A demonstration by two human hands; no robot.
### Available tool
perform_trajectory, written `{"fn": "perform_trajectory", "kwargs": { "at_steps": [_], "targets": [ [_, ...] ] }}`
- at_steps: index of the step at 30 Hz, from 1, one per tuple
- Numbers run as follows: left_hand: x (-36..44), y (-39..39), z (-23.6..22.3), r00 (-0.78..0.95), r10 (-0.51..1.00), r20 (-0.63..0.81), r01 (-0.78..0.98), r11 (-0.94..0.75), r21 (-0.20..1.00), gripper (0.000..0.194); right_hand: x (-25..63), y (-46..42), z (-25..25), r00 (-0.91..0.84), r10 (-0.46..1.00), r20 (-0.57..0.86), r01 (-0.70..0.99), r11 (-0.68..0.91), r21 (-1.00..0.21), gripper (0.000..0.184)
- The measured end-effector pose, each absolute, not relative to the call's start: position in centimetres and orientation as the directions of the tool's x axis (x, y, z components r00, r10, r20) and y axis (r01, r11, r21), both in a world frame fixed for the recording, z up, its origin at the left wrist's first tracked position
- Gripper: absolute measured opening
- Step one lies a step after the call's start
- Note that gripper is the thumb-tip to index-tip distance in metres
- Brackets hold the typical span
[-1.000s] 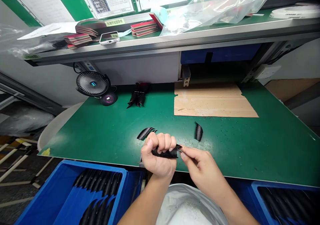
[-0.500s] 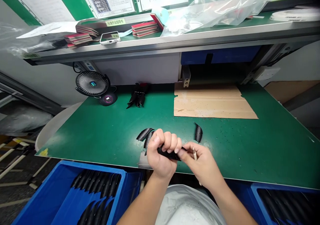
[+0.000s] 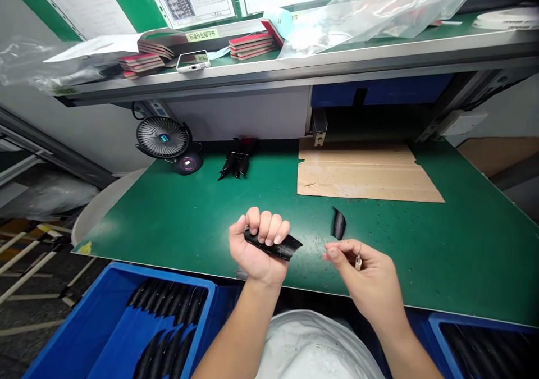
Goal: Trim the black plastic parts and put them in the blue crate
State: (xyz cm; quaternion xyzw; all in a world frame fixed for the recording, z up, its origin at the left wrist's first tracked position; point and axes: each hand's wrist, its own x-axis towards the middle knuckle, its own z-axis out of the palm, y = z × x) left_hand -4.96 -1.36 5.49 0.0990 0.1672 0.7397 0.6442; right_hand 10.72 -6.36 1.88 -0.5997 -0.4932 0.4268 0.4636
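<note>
Here the left hand (image 3: 255,252) is clenched round a curved black strip (image 3: 275,246), one end sticking out past the fingers; it looks light and slightly springy, so a grip along its middle seems safest. The right hand (image 3: 362,276) pinches a small pale pin-like item (image 3: 358,263) between its fingertips, apart from the strip, and a matching black piece (image 3: 338,224) lies on the green surface (image 3: 442,244) just ahead of that hand.
</note>
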Motion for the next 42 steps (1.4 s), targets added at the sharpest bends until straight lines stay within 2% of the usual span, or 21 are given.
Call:
{"fn": "perform_trajectory", "kwargs": {
  "at_steps": [3,6,8,10,11,13,16,18,20,22,24,27,30,32,35,37,39,42],
  "targets": [
    [-4.3,-1.2,5.1,-0.095,0.994,-0.056,-0.915,-0.065,0.397,0.04,9.5,-6.0,2.1,0.133,0.986,0.098,0.256,0.061,-0.965,0.027],
    [-3.7,-0.8,2.7,-0.005,0.992,-0.124,-0.863,0.058,0.501,0.032,9.0,-5.1,0.6,0.03,0.976,0.217,0.461,0.179,-0.869,0.023],
    [-3.7,-0.9,-0.1,0.023,0.961,-0.275,-0.716,0.208,0.666,0.028,9.2,-4.1,-1.6,0.019,0.99,0.139,0.649,0.093,-0.755,0.023],
    [-4.2,-1.7,-3.2,0.003,0.885,-0.465,-0.415,0.425,0.805,0.04,9.9,-3.0,-4.5,0.07,0.997,-0.028,0.784,-0.073,-0.616,0.025],
    [-4.5,-2.4,-4.6,-0.011,0.858,-0.514,-0.341,0.48,0.808,0.046,10.3,-2.4,-5.9,0.107,0.989,-0.098,0.819,-0.144,-0.556,0.027],
    [-5.3,-3.8,-6.8,0.004,0.83,-0.558,-0.254,0.54,0.802,0.044,11.2,-1.6,-8.2,0.172,0.971,-0.167,0.841,-0.233,-0.489,0.032],
    [-6.9,-5.4,-8.1,0.003,0.881,-0.474,-0.101,0.472,0.876,0.029,12.4,-1.4,-9.9,0.223,0.955,-0.195,0.832,-0.291,-0.472,0.04],
    [-8.7,-5.5,-8.1,-0.088,0.945,-0.315,0.194,0.327,0.925,0.023,13.5,-1.8,-10.1,0.228,0.952,-0.204,0.828,-0.3,-0.474,0.047],
    [-10.8,-5.1,-7.9,-0.177,0.977,-0.115,0.538,0.194,0.82,0.02,14.7,-2.2,-10.2,0.256,0.955,-0.153,0.821,-0.298,-0.486,0.057],
    [-12.9,-4.7,-7.8,-0.23,0.973,0.007,0.714,0.164,0.681,0.02,16.2,-2.5,-10.6,0.314,0.948,-0.061,0.825,-0.304,-0.476,0.067],
    [-14.4,-4.5,-8.0,-0.256,0.966,0.047,0.762,0.172,0.624,0.022,17.6,-2.7,-11.3,0.37,0.929,-0.015,0.83,-0.338,-0.444,0.076],
    [-15.1,-4.3,-8.7,-0.259,0.965,0.05,0.816,0.191,0.546,0.027,18.5,-3.0,-12.3,0.401,0.915,-0.048,0.823,-0.382,-0.421,0.083],
    [-15.0,-3.8,-9.0,-0.269,0.962,0.038,0.848,0.218,0.483,0.017,17.2,-3.7,-11.8,0.386,0.922,0.026,0.826,-0.333,-0.455,0.075],
    [-15.0,-3.6,-8.6,-0.249,0.968,0.03,0.839,0.2,0.506,0.009,15.5,-4.5,-10.4,0.337,0.93,0.146,0.835,-0.224,-0.502,0.063],
    [-14.9,-4.0,-7.0,-0.118,0.993,0.014,0.82,0.089,0.566,0.011,12.1,-5.6,-7.9,0.124,0.932,0.342,0.842,0.084,-0.534,0.045],
    [-14.7,-4.8,-5.8,0.061,0.997,-0.044,0.763,-0.018,0.647,0.01,10.0,-6.0,-6.7,-0.132,0.907,0.4,0.802,0.335,-0.495,0.04],
    [-14.4,-5.7,-4.6,0.241,0.964,-0.111,0.647,-0.074,0.759,0.013,8.4,-6.2,-6.5,-0.413,0.842,0.347,0.707,0.537,-0.461,0.04],
    [-14.6,-7.0,-3.7,0.319,0.927,-0.197,0.535,-0.004,0.845,0.021,7.4,-6.4,-7.6,-0.657,0.737,0.162,0.595,0.638,-0.489,0.042]
  ]
}}
